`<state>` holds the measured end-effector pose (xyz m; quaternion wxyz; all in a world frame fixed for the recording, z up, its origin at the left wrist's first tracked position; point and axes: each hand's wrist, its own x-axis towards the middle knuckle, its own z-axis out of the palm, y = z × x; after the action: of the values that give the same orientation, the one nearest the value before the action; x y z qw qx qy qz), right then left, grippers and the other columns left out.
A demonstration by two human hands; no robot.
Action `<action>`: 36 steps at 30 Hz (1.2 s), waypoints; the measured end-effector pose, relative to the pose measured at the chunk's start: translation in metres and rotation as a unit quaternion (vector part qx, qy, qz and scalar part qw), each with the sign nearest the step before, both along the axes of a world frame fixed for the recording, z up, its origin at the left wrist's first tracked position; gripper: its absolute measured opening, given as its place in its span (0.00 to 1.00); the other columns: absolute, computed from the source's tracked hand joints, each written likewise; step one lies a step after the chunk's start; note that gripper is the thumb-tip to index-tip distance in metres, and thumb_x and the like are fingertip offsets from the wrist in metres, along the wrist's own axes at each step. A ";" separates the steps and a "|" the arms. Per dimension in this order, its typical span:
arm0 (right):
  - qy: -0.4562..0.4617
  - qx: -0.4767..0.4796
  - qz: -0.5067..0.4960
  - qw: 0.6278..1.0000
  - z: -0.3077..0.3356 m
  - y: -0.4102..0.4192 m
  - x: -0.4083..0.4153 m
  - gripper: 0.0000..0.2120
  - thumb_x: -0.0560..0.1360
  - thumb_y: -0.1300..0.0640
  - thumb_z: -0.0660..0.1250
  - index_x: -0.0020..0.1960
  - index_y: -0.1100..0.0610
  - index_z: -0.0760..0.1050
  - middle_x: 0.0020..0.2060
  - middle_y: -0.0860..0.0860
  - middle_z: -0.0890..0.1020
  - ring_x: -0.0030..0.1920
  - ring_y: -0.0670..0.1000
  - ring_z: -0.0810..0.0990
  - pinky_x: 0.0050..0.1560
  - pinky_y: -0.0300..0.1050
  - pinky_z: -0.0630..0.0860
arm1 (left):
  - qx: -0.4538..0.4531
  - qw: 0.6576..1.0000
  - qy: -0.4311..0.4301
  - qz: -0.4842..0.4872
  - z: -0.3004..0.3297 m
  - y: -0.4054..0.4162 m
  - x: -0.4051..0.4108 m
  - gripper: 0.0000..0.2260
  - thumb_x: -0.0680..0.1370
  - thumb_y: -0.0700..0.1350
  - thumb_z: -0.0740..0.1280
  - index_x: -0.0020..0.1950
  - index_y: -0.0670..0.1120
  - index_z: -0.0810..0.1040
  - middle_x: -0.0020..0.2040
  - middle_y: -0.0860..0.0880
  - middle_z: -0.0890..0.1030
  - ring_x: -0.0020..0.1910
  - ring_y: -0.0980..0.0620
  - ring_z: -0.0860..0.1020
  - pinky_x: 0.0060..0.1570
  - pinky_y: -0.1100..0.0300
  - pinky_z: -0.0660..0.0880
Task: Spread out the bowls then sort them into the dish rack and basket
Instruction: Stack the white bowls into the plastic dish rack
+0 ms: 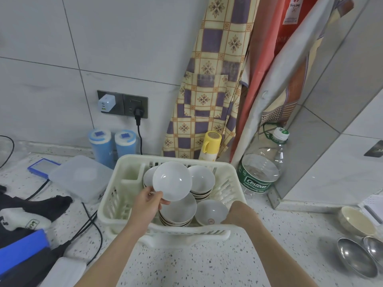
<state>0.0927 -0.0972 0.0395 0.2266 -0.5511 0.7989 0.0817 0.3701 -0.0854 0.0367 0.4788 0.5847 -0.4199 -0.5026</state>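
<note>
A cream plastic dish rack (116,195) stands on the speckled counter and holds several white bowls. My left hand (148,200) pinches the rim of one white bowl (172,181), lifted and tilted over the rack. Under it sits a stack of bowls (178,212); another stack (202,181) stands at the back. My right hand (234,214) reaches into the rack's right front and grips a single bowl (210,212) with a red mark; its fingers are mostly hidden behind that bowl.
A large clear water bottle (259,175) lies right of the rack. A cream bowl (356,221) and two metal ladles (356,257) sit at the right. A plastic container (80,179), cables and dark cloth are on the left. Aprons hang behind.
</note>
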 end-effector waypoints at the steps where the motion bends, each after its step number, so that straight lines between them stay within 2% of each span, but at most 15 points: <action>1: 0.011 -0.002 0.001 1.000 -0.001 0.000 0.001 0.21 0.67 0.45 0.74 0.51 0.51 0.68 0.37 0.45 0.74 0.38 0.46 0.74 0.31 0.39 0.65 | 0.000 1.000 -0.001 -0.002 -0.001 0.000 0.000 0.08 0.79 0.40 0.64 0.52 0.54 0.76 0.36 0.47 0.86 0.30 0.55 0.74 0.37 0.56 0.74; 5: 0.059 -0.023 0.023 0.998 -0.006 -0.001 0.006 0.17 0.73 0.50 0.70 0.58 0.53 0.70 0.35 0.45 0.69 0.43 0.49 0.73 0.38 0.40 0.67 | 0.001 1.000 0.002 -0.006 -0.002 -0.001 0.000 0.08 0.79 0.41 0.64 0.53 0.53 0.76 0.36 0.47 0.86 0.30 0.55 0.74 0.37 0.56 0.74; 8: 0.060 -0.025 0.027 0.998 -0.009 -0.004 0.005 0.15 0.74 0.53 0.69 0.59 0.53 0.71 0.36 0.45 0.71 0.43 0.49 0.73 0.41 0.41 0.68 | -0.002 1.000 0.001 -0.010 -0.001 0.000 0.000 0.08 0.79 0.40 0.64 0.53 0.53 0.76 0.36 0.47 0.86 0.31 0.55 0.74 0.37 0.56 0.75; 13: 0.060 -0.035 0.010 0.998 -0.014 -0.004 0.003 0.10 0.73 0.54 0.69 0.49 0.51 0.68 0.34 0.45 0.71 0.41 0.49 0.75 0.35 0.40 0.68 | -0.003 1.000 0.001 -0.010 0.000 0.002 -0.001 0.08 0.79 0.40 0.64 0.53 0.53 0.76 0.36 0.47 0.86 0.31 0.55 0.74 0.36 0.57 0.74; 17: 0.046 -0.031 -0.009 0.998 -0.016 -0.005 0.001 0.11 0.72 0.52 0.70 0.47 0.51 0.68 0.34 0.45 0.73 0.35 0.46 0.73 0.30 0.39 0.65 | 0.000 1.000 0.001 -0.010 0.000 0.001 0.000 0.08 0.79 0.40 0.64 0.52 0.53 0.76 0.36 0.48 0.86 0.30 0.56 0.74 0.36 0.58 0.74; 20: -0.009 0.018 -0.007 1.000 -0.011 -0.009 -0.001 0.14 0.70 0.47 0.70 0.40 0.52 0.67 0.33 0.46 0.74 0.35 0.47 0.73 0.36 0.40 0.68 | -0.001 1.000 -0.004 -0.013 0.000 0.001 0.000 0.08 0.79 0.40 0.64 0.53 0.52 0.77 0.36 0.47 0.86 0.29 0.57 0.74 0.36 0.58 0.74; 22: -0.028 0.044 -0.015 0.999 -0.006 -0.012 0.003 0.10 0.72 0.50 0.66 0.41 0.53 0.68 0.34 0.47 0.73 0.37 0.48 0.74 0.39 0.41 0.68 | -0.005 1.000 -0.008 -0.014 -0.001 0.002 0.001 0.07 0.79 0.40 0.64 0.53 0.51 0.77 0.36 0.47 0.86 0.29 0.57 0.74 0.36 0.58 0.74; 24: 0.003 0.051 -0.012 0.999 -0.003 -0.013 0.009 0.06 0.73 0.55 0.64 0.46 0.54 0.68 0.35 0.47 0.73 0.36 0.46 0.72 0.34 0.40 0.65 | -0.006 1.000 -0.013 -0.014 -0.001 0.002 0.000 0.07 0.79 0.41 0.64 0.54 0.51 0.77 0.36 0.48 0.86 0.28 0.58 0.75 0.35 0.59 0.75; 27: 0.028 0.016 -0.033 0.999 -0.007 -0.009 0.015 0.03 0.72 0.59 0.61 0.43 0.53 0.67 0.34 0.47 0.73 0.33 0.46 0.71 0.29 0.39 0.63 | -0.007 1.000 -0.019 -0.013 -0.002 0.002 0.001 0.08 0.79 0.41 0.64 0.53 0.53 0.77 0.36 0.49 0.86 0.28 0.61 0.75 0.35 0.60 0.75; 31: 0.022 -0.028 -0.065 0.997 -0.010 -0.005 0.016 0.08 0.73 0.59 0.61 0.37 0.54 0.66 0.32 0.47 0.73 0.31 0.46 0.71 0.27 0.38 0.63 | -0.007 1.000 -0.019 -0.018 -0.002 0.000 0.001 0.08 0.79 0.41 0.64 0.53 0.54 0.76 0.36 0.50 0.86 0.27 0.62 0.75 0.34 0.61 0.74; 36: 0.035 -0.059 -0.083 0.994 -0.013 -0.006 0.016 0.10 0.73 0.59 0.62 0.35 0.53 0.65 0.31 0.47 0.72 0.30 0.45 0.70 0.26 0.38 0.62 | -0.004 1.000 -0.011 -0.023 -0.001 0.002 0.000 0.09 0.79 0.41 0.63 0.53 0.55 0.76 0.37 0.50 0.86 0.28 0.62 0.75 0.35 0.62 0.74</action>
<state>0.1082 -0.1027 0.0266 0.1716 -0.4919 0.8529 0.0343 0.3704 -0.0838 0.0355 0.4648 0.5785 -0.4401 -0.5056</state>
